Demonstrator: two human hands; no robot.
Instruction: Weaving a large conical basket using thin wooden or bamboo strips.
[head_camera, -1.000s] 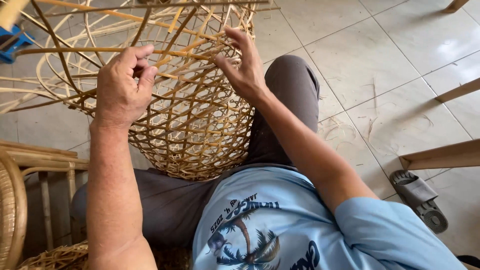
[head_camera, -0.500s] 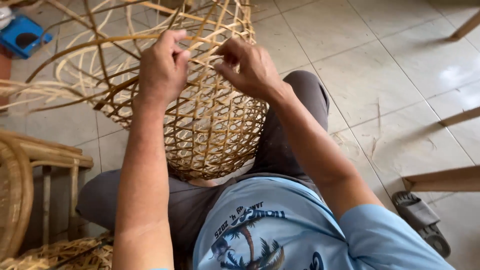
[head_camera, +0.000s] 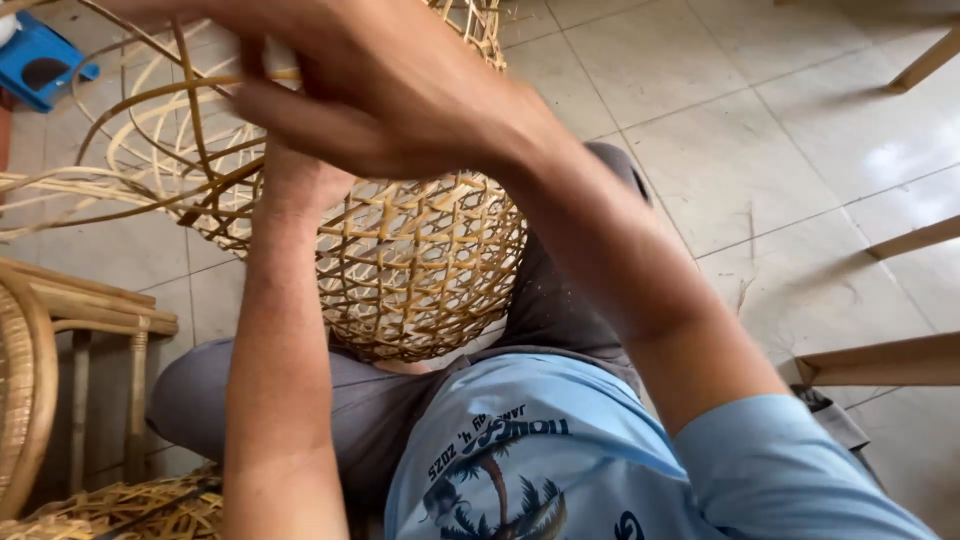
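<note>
A half-woven open-lattice rattan basket (head_camera: 420, 270) rests on my lap, with its loose strips (head_camera: 110, 190) fanning out to the left. My right hand (head_camera: 390, 90) fills the top of the head view, close to the camera. Its thumb and fingers pinch a rattan strip (head_camera: 205, 82) at the basket's upper edge. My left forearm rises along the basket's left side. My left hand (head_camera: 300, 175) is almost wholly hidden behind the right hand, so I cannot see its grip.
A blue plastic object (head_camera: 45, 65) lies on the tiled floor at top left. A rattan chair frame (head_camera: 100, 315) stands at the left, and woven scraps (head_camera: 150, 505) lie below it. Wooden furniture legs (head_camera: 880, 360) and a sandal (head_camera: 835, 420) are at the right.
My right hand has risen toward the camera and moved left across my left hand, covering it. The basket has shifted right and lower in the view.
</note>
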